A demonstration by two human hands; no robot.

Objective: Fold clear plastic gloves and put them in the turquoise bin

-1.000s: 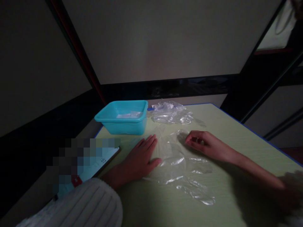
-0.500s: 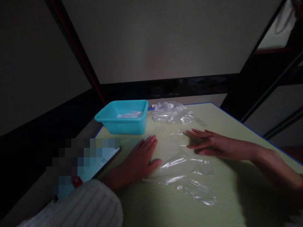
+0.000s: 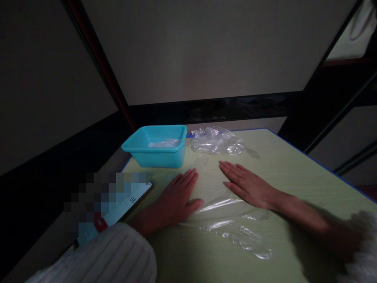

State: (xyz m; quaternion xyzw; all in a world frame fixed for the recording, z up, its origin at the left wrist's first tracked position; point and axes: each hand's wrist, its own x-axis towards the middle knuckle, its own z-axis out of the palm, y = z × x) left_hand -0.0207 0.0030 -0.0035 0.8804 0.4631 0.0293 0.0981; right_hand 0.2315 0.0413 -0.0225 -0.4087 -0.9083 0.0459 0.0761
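A thin, clear plastic sheet (image 3: 219, 220) lies spread on the table, with crinkled, lobe-like ends toward the lower right; whether it is a glove or a bag I cannot tell. My left hand (image 3: 178, 198) rests flat on its left part, fingers stretched forward and thumb out to the side. On the other side, my right hand (image 3: 249, 184) lies palm down over the upper right part, its fingers extended and thumb apart. Neither hand grips anything. Part of the plastic is hidden beneath both hands.
A turquoise plastic basin (image 3: 160, 157) with something white inside stands at the back left. Beside it sits a crumpled heap of clear plastic (image 3: 216, 141). A lit phone or tablet screen (image 3: 123, 206) lies by my left forearm. The pale table (image 3: 294, 165) has a blue edge.
My right hand has come down and turned flat onto the plastic, its fingers moving slightly left. My left hand stays in place. The view has shifted slightly.
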